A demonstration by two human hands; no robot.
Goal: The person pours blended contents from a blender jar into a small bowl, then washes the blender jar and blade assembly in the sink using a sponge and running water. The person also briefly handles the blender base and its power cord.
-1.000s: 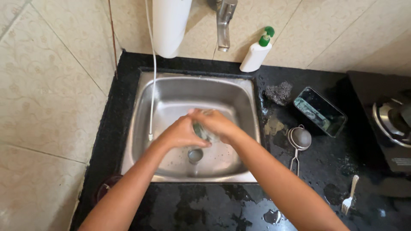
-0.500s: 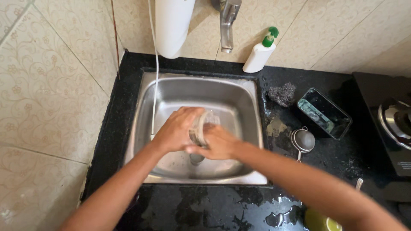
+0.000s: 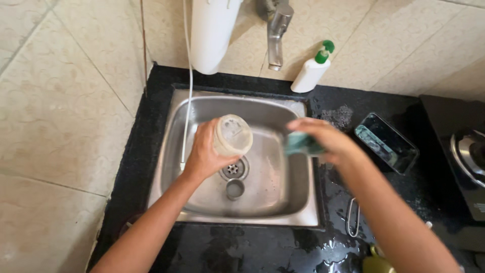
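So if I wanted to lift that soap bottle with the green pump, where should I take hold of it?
Probably around the white body of the soap bottle, below the green pump. It leans back towards the tiled wall, so come from the front, the sink side; the pump head looks too narrow for a steady hold.

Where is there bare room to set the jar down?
Sink floor right of the drain is bare. The left hand holds the jar; the right hand holds a sponge. The right counter is crowded: tray, strainer handle.
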